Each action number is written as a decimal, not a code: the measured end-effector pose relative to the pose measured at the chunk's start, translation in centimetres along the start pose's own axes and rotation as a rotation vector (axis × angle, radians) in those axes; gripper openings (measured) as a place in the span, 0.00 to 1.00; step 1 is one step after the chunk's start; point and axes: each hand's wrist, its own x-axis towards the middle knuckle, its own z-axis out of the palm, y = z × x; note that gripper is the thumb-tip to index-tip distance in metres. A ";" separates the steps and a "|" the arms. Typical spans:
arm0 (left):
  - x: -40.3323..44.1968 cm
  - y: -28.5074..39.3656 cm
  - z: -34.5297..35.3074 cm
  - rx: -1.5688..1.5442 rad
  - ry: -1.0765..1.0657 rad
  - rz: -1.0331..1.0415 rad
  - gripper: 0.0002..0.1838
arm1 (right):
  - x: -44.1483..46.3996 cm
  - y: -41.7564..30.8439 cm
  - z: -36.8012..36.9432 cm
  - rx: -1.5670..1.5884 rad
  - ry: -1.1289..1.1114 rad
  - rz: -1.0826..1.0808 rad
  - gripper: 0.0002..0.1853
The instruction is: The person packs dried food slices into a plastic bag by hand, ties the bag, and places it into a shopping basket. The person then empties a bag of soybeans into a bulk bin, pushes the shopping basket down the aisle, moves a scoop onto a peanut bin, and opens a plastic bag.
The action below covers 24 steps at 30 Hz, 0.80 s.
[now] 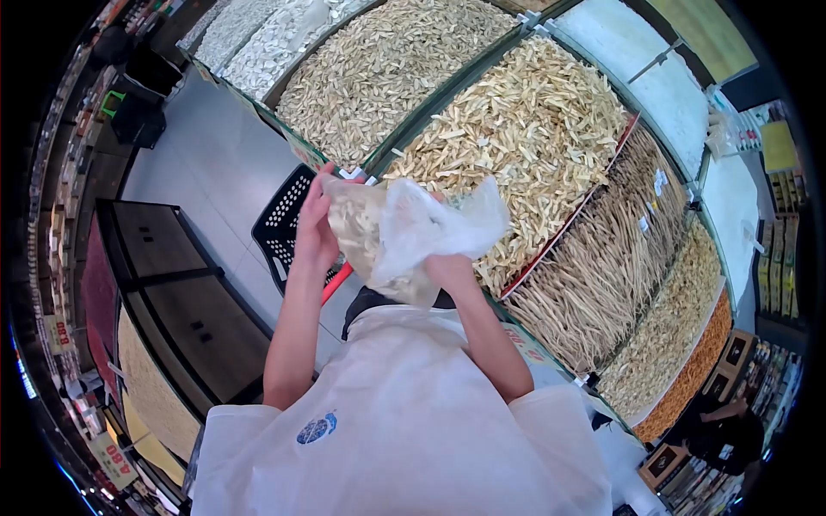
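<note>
A clear plastic bag (443,219) filled with pale dried pieces is held in front of my chest, tilted, its loose white top bunched to the right. My left hand (317,225) wraps around the filled end of the bag from the left side. At the bag's right side, my right hand (449,270) grips the loose plastic near its mouth; its fingertips are partly hidden behind the film. Just beyond the bag lies a bin of pale yellow dried slices (538,116).
Beside the bins is a black shopping basket (284,211) with a red handle (336,282). Further bins hold greyish dried slices (379,73), long brown dried strands (594,249) and orange bits (688,374). Dark cabinets (194,310) stand left; a person (731,434) is at lower right.
</note>
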 end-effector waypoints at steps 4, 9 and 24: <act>-2.7 1.0 -0.5 0.296 -0.014 0.164 0.31 | 2.3 -0.9 0.4 -0.180 0.176 -0.123 0.19; -5.9 -3.6 -1.3 -0.346 0.130 -0.260 0.33 | 4.2 0.6 2.3 -0.155 0.165 -0.215 0.19; -3.5 -4.4 -2.6 -0.857 -0.286 -0.206 0.35 | 2.2 -6.9 5.4 0.005 -0.469 -0.031 0.16</act>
